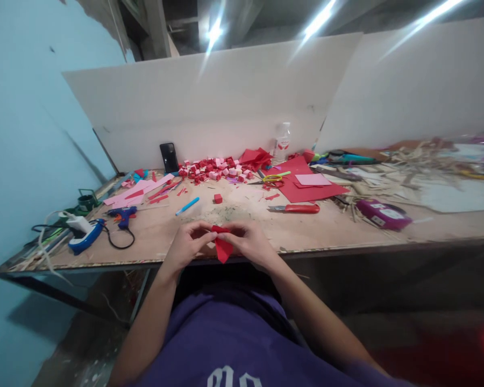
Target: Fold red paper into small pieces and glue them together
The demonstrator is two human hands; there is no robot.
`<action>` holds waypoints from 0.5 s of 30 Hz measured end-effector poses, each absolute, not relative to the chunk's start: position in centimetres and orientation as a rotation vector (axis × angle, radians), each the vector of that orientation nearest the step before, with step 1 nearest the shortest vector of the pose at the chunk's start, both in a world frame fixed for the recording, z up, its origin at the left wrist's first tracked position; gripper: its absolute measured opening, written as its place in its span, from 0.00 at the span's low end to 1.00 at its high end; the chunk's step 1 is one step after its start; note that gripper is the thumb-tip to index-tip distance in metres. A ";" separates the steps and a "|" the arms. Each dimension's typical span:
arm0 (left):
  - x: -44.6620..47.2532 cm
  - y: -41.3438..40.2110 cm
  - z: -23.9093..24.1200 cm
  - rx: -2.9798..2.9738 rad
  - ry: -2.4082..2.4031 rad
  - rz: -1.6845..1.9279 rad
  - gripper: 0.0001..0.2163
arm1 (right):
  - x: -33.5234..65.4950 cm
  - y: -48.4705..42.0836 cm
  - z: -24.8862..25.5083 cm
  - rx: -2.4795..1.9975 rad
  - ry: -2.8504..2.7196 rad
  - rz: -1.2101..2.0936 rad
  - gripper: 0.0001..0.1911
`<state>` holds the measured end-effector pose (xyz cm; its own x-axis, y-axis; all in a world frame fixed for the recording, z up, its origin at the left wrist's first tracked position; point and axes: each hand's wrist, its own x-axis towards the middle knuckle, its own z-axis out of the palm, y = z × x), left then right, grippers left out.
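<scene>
A piece of red paper [223, 249] is held between my two hands at the table's front edge, its lower end hanging down to a point. My left hand [191, 241] pinches its left side between thumb and fingers. From the right, my right hand [248, 240] grips it the same way, both thumbs on top. Whether anything is wrapped inside the paper is hidden. Just beyond my hands a small red cube [218, 199] sits on the table. A blue pen [187, 206] lies to its left, and a red-handled utility knife [296, 208] lies to its right.
Many red and pink cubes [213, 170] are heaped at the back beside a black phone [169, 157]. Scissors [271, 180] lie near red sheets [294, 188]. A blue glue gun [123, 216] and a power strip [85, 236] with cords are left; a purple tape measure [383, 214] is right.
</scene>
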<state>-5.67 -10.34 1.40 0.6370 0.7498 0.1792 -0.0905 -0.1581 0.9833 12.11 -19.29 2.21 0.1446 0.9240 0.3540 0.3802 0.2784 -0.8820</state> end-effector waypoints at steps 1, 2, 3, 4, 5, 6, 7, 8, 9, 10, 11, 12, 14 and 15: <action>-5.7 -10.3 1.4 1.537 0.557 0.790 0.16 | 12.1 -19.3 2.2 -1.296 -1.430 0.621 0.11; -5.8 -10.3 1.4 1.514 0.556 0.770 0.16 | 12.1 -19.3 2.2 -1.294 -1.418 0.629 0.11; -5.9 -10.2 1.4 1.500 0.559 0.753 0.17 | 12.1 -19.3 2.1 -1.289 -1.396 0.638 0.12; -6.0 -10.2 1.3 1.494 0.568 0.745 0.18 | 12.2 -19.3 2.1 -1.282 -1.366 0.647 0.12; -6.1 -10.1 1.2 1.490 0.579 0.736 0.18 | 12.1 -19.3 2.1 -1.274 -1.334 0.657 0.13; -6.2 -10.1 1.1 1.490 0.588 0.736 0.18 | 12.1 -19.2 2.1 -1.262 -1.297 0.665 0.13; -6.2 -10.1 1.0 1.490 0.590 0.736 0.17 | 12.1 -19.1 2.0 -1.252 -1.273 0.683 0.14; -6.2 -10.0 0.9 1.493 0.588 0.726 0.17 | 12.0 -19.1 2.0 -1.243 -1.259 0.702 0.14; -6.2 -10.0 0.9 1.498 0.582 0.725 0.17 | 12.0 -19.0 2.0 -1.237 -1.252 0.716 0.14; -6.2 -10.1 0.8 1.502 0.578 0.725 0.17 | 12.0 -18.9 1.9 -1.230 -1.253 0.726 0.14; -6.1 -10.1 0.8 1.508 0.577 0.731 0.17 | 12.0 -18.8 1.9 -1.225 -1.257 0.730 0.13; -6.1 -10.1 0.8 1.513 0.577 0.743 0.17 | 12.0 -18.7 1.8 -1.221 -1.261 0.727 0.13; -5.9 -10.1 0.8 1.513 0.582 0.758 0.16 | 12.0 -18.7 1.6 -1.215 -1.275 0.718 0.13; -5.9 -10.1 0.8 1.510 0.583 0.759 0.16 | 12.0 -18.7 1.5 -1.217 -1.285 0.716 0.14</action>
<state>-5.90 -10.12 0.84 0.6516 0.7494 0.1177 -0.0802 -0.0862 0.9930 12.02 -18.67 1.45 0.2088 0.9253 0.3164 0.2175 0.2715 -0.9375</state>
